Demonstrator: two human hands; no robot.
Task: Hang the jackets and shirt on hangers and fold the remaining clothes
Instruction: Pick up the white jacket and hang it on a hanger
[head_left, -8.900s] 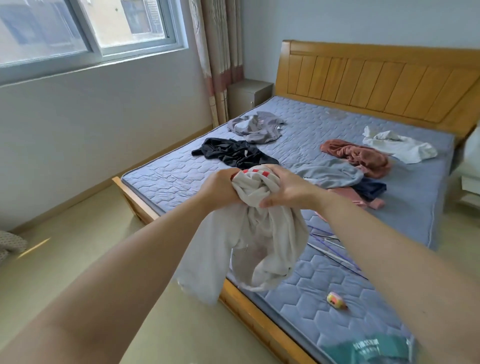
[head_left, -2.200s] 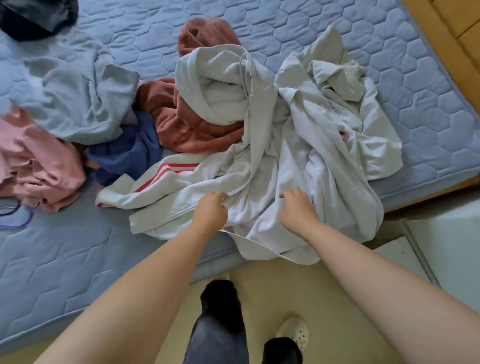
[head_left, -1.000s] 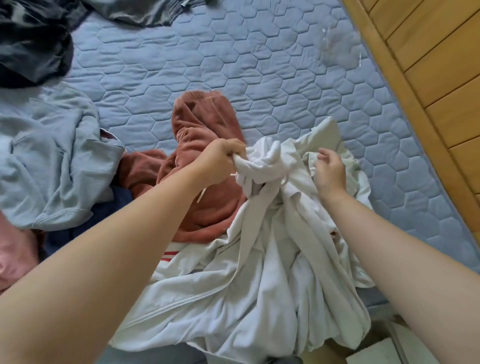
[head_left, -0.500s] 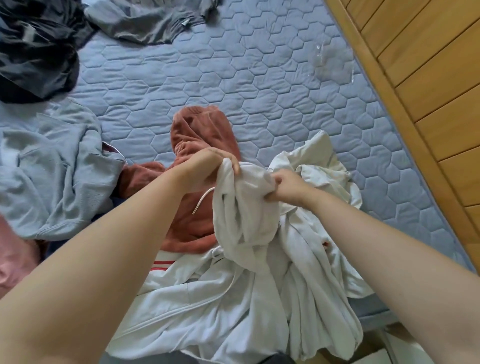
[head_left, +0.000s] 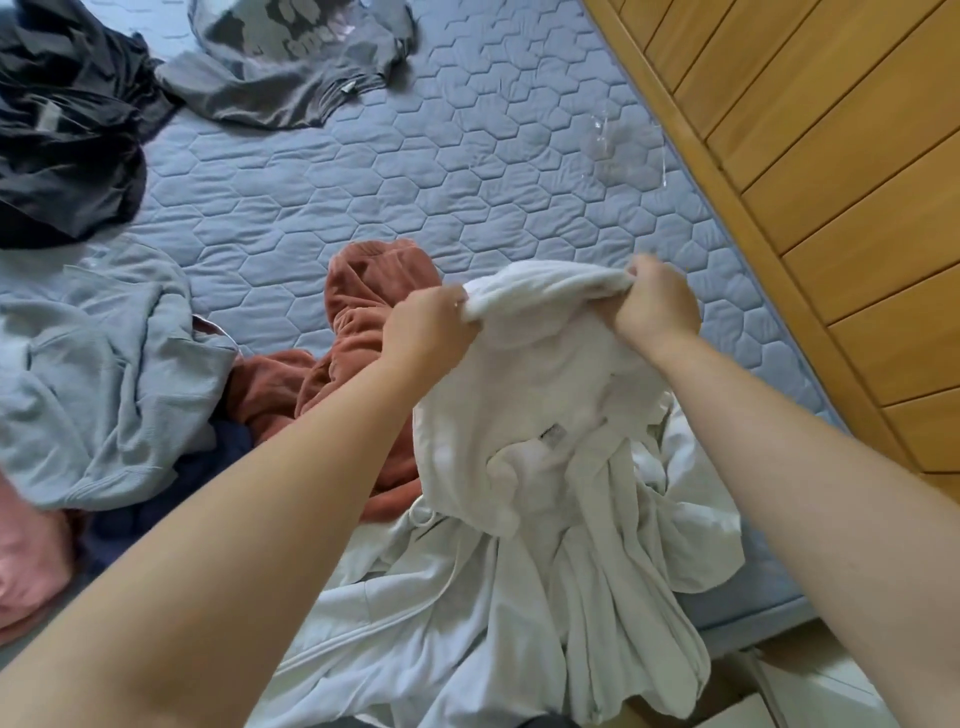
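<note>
Head view, from the left: a pink garment (head_left: 26, 571) lies at the far left edge. A black garment (head_left: 62, 130) is bunched at the top left, and a grey sweatshirt (head_left: 104, 374) is spread between them on the mattress (head_left: 467, 156). A dark grey T-shirt (head_left: 291, 62) lies near the top. A rust hoodie (head_left: 374, 291) is heaped at the middle, partly over a navy garment (head_left: 156, 514).

The left hand (head_left: 431, 327) is closed in a fist on the upper edge of a white garment (head_left: 545, 415), just in front of the hoodie. That garment is lifted off the bed and hangs between the 2 hands, with a small grey label showing. Its lower folds rest on a pale jacket (head_left: 441, 623) that drapes over the mattress's near edge. The right hand (head_left: 654, 306) grips the same upper edge, fingers curled round the cloth. A wooden headboard (head_left: 831, 182) fills the right side.
</note>
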